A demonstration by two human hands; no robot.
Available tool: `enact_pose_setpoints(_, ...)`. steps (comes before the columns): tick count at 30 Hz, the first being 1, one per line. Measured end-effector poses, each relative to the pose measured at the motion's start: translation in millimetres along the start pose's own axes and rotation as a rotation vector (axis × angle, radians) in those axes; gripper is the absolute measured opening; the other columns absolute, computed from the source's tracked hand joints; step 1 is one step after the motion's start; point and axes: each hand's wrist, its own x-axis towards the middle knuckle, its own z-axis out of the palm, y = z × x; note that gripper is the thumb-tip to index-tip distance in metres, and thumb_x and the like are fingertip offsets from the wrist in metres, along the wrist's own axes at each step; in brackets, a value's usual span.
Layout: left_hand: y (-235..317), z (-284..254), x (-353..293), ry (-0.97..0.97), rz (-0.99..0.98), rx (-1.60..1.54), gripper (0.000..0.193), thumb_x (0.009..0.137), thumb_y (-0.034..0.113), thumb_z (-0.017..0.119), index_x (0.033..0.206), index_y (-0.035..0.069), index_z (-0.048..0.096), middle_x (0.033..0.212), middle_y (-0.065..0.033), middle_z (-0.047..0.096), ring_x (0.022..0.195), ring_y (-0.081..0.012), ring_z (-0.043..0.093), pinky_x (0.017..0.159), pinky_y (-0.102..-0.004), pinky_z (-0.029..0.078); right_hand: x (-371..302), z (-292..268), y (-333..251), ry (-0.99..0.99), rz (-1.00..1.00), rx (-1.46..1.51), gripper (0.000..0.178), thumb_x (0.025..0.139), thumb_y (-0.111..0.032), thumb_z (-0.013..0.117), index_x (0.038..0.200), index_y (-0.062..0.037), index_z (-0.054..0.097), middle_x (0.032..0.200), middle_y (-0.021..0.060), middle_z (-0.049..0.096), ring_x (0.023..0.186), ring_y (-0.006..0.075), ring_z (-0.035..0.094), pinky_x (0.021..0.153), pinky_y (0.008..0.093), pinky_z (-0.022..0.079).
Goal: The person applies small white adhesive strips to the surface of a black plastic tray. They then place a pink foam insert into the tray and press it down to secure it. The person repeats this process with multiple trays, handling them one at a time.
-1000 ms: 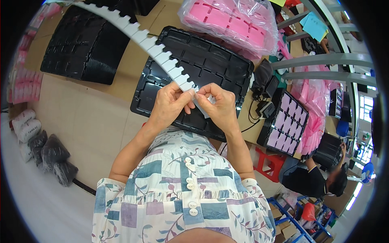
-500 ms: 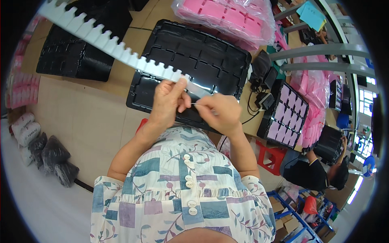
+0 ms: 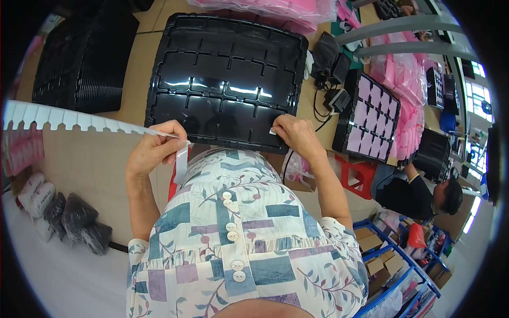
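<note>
Pinched between the thumb and fingers of my left hand (image 3: 150,152) is a long white strip with a notched edge (image 3: 69,117). It stretches away to the left rim of the view, and a short pale tail (image 3: 181,167) hangs below the fingers. My right hand (image 3: 298,137) is closed on a small white piece (image 3: 272,131), over the near right corner of a black plastic tray (image 3: 212,117). This tray has rows of shallow compartments and lies on the table before me. My left hand is by its near left corner.
A tall stack of black trays (image 3: 101,58) stands at the left. To the right sit a black tray with pink pieces (image 3: 371,114), black adapters with cables (image 3: 336,99) and a red stool (image 3: 360,175). Wrapped pink pieces (image 3: 297,8) lie behind. A co-worker (image 3: 408,193) sits further right.
My hands were close together over the tray and are now well apart. The left has moved left and nearer me with the notched strip; the right holds a small white piece at the tray's corner.
</note>
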Motion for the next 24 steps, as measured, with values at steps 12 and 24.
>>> enact_pose_setpoints(12, -10, 5, 15, 0.061, 0.007, 0.009, 0.009, 0.095, 0.012, 0.062, 0.089, 0.007, 0.059, 0.063, 0.0028, 0.056, 0.045, -0.0013, 0.046, 0.04, -0.0174, 0.033, -1, 16, -2, 0.099, -0.13, -0.27, 0.007, 0.079, -0.007, 0.062, 0.077, -0.003, 0.057, 0.071, 0.0145, 0.064, 0.063, 0.0294, 0.065, 0.054, 0.0394, 0.051)
enact_pose_setpoints(24, -15, -4, 2, 0.23, 0.096, -0.088, 0.007, 0.095, 0.011, 0.061, 0.097, 0.004, 0.061, 0.065, 0.0008, 0.058, 0.047, -0.0029, 0.049, 0.042, -0.0177, 0.034, -2, 25, -5, 0.146, -0.277, -0.393, 0.013, 0.079, -0.004, 0.058, 0.076, -0.0085, 0.047, 0.063, 0.0052, 0.054, 0.058, 0.0197, 0.063, 0.048, 0.0335, 0.049)
